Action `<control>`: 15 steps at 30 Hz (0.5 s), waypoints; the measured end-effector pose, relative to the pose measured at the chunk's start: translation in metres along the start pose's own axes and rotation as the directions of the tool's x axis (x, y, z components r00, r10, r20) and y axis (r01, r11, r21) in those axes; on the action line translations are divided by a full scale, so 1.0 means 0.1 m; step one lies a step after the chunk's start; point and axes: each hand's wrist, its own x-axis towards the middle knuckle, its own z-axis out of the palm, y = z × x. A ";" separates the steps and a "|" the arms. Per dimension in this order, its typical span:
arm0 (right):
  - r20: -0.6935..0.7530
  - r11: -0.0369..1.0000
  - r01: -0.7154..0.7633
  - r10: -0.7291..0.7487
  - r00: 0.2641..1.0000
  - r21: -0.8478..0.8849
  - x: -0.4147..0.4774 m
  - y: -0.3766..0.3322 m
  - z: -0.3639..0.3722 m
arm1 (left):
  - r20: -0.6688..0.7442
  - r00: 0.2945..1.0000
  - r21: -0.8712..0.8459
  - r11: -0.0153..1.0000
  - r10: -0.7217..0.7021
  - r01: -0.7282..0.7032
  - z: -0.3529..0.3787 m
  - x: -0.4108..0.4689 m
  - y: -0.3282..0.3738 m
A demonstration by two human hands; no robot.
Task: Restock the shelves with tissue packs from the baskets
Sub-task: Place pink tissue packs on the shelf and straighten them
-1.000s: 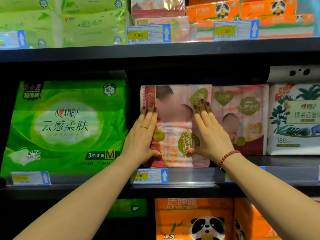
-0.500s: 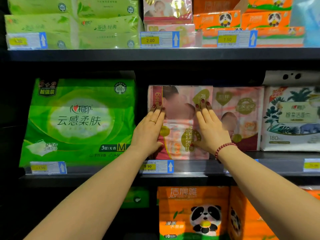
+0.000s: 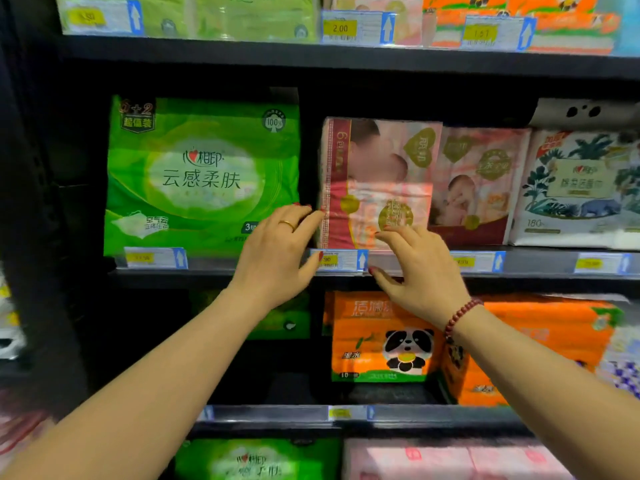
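A pink tissue pack stands upright on the middle shelf, between a large green pack and a second pink pack. My left hand hovers at the pink pack's lower left corner, fingers loosely bent, fingertips near its left edge. My right hand sits in front of the shelf lip, its fingertips just touching the pack's lower front. Neither hand holds anything.
A white botanical-print pack stands at the right of the same shelf. Orange panda packs fill the shelf below, green and pink packs lower still. The top shelf carries green, pink and orange packs with price tags.
Both hands have slid down off the pink pack's front and drawn back towards the shelf edge. The pack stays upright on the shelf. The view has pulled back and tilted down.
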 end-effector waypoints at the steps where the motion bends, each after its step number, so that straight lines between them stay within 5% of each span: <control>1: 0.005 1.000 0.005 -0.005 1.000 0.022 -0.08 -0.08 0.01 | 0.015 1.000 0.013 1.000 -0.006 0.006 -0.05 -0.15 0.00; 8: 0.103 0.964 0.079 -0.109 0.989 0.253 -0.63 -0.58 0.08 | 0.172 0.971 0.199 0.971 -0.166 0.131 -0.51 -1.33 0.13; 15: 0.115 0.854 0.224 -0.311 0.944 0.470 -1.17 -1.11 0.08 | 0.289 0.834 0.379 0.856 -0.469 0.350 -1.07 -2.42 0.59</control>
